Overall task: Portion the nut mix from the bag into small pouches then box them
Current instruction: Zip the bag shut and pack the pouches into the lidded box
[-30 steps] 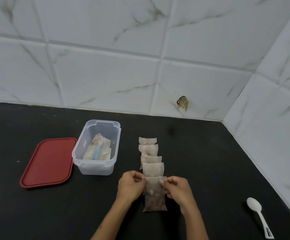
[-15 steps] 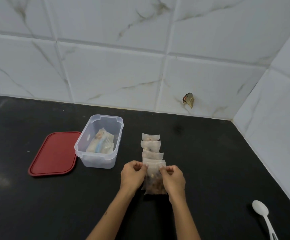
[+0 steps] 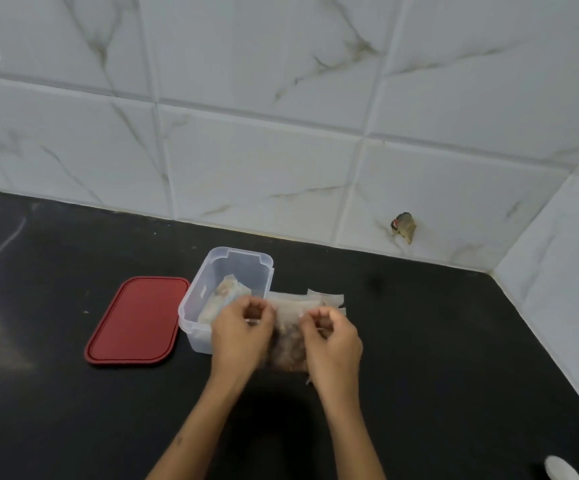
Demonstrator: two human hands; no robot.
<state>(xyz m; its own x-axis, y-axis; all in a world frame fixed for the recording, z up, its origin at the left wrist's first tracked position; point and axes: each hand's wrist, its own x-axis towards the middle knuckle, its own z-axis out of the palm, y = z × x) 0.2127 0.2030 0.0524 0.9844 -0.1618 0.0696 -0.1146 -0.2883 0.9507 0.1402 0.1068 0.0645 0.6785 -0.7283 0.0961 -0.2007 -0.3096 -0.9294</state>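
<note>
A small clear pouch of nut mix (image 3: 287, 336) hangs upright above the black counter, pinched at its top corners by my left hand (image 3: 241, 332) and my right hand (image 3: 333, 337). Behind it, the row of filled pouches (image 3: 328, 300) on the counter is mostly hidden; only the far ones show. A clear plastic box (image 3: 227, 271) stands just left of my left hand with packed pouches (image 3: 227, 292) inside. Its red lid (image 3: 135, 320) lies flat to the box's left.
A white plastic spoon (image 3: 559, 468) lies at the bottom right corner of the counter. White tiled walls close off the back and the right side. A chipped spot (image 3: 402, 226) marks the back wall.
Both hands have lifted the pouch up and leftwards, now beside the box's right wall and in front of the pouch row. The camera has tilted, shifting the scene.
</note>
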